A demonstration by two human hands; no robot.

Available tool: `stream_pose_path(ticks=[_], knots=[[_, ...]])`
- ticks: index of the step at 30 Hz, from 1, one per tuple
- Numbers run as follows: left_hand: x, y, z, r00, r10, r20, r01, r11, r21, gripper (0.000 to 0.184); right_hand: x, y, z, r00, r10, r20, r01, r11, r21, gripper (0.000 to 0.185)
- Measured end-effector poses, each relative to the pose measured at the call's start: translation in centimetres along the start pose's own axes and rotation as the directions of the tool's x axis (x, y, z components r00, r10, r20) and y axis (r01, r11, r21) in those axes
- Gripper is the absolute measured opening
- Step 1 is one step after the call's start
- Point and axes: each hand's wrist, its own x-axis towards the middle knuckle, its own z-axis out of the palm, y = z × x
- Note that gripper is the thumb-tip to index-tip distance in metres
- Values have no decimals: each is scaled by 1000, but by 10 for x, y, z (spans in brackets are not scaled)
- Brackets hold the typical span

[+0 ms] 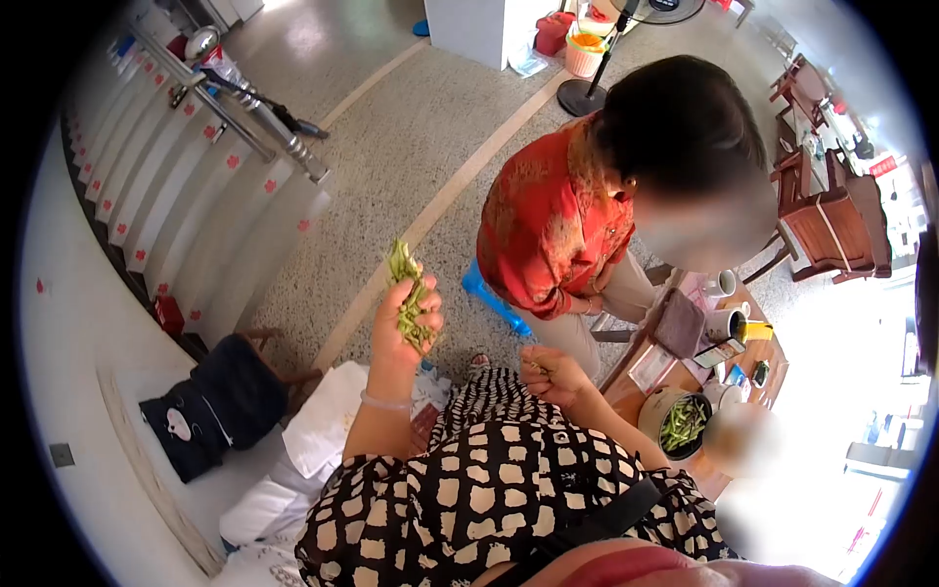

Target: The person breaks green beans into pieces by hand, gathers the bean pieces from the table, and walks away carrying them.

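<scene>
My left hand (409,321) is raised and wrapped round a bunch of green bean pods (401,262), which stick out above and below the fingers. Lower and to the right, my right hand (554,378) is closed with its fingers pinched together. What it may hold is too small to make out. Beyond the right forearm stands a pot (653,416) on the small wooden table, with green bean pieces (685,427) inside.
Facing me sits a person in a red patterned shirt (538,205). Cups (721,284) and a brown cloth-like pad (679,323) lie on the table. A blue stool (494,298), a staircase (176,210) and a dark bag (220,401) are nearby.
</scene>
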Motion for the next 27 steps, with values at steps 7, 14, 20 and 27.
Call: stream_pose_path(ticks=[7, 14, 20, 27], knots=[[35, 24, 18, 998, -50, 42, 49, 999, 18, 22, 35, -24, 19, 995, -52, 89, 49, 998, 28, 17], [87, 71, 29, 986, -142, 84, 141, 990, 17, 21, 84, -53, 45, 987, -99, 127, 102, 995, -18, 20], [173, 145, 11, 959, -265, 101, 269, 962, -35, 20, 172, -101, 74, 986, -168, 0, 168, 986, 20, 24], [269, 280, 16, 955, -274, 114, 272, 962, 33, 14, 316, -157, 109, 979, -199, -49, 201, 979, 38, 20]])
